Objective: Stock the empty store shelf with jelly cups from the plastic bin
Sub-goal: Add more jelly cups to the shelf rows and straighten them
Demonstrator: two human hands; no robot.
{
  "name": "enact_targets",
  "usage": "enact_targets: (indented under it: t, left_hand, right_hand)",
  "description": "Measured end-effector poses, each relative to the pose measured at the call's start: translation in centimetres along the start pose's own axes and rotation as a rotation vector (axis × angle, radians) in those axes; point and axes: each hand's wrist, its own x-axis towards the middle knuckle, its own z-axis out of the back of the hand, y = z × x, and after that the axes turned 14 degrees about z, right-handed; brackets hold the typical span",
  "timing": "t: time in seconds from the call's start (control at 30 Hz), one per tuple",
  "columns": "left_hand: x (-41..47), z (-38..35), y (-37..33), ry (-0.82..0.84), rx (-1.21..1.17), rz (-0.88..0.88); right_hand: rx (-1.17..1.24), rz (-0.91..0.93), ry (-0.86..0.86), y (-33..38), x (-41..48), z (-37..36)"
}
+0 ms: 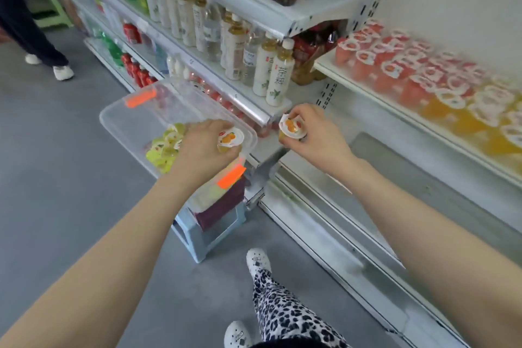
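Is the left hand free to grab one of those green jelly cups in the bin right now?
Probably not: the left hand already holds an orange jelly cup, though the green cups lie uncovered just beside it.

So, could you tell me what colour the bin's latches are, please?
Bright orange latches on the clear plastic bin, head view.

A clear, glossy plastic bin [127,121] is seen on a smooth pale-blue plastic stool [209,237]. Jelly cups [230,140] of translucent plastic are sealed with shiny printed film. White painted metal forms the shelf [367,85]; the floor [56,178] looks matt grey.
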Motion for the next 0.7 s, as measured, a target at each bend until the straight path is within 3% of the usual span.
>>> enact_targets:
  t: [0.4, 0.7]
  left_hand:
    - [-3.2, -3.8, -18.2, 0.133, 0.081, -0.463]
    - [-6.5, -9.0, -34.0, 0.213, -0.009, -0.737]
  right_hand:
    - [-0.275, -0.212, -0.279, -3.9, -15.2, 15.8]
    - [-0.403, -0.45, -0.446, -9.3, -27.2, 27.2]
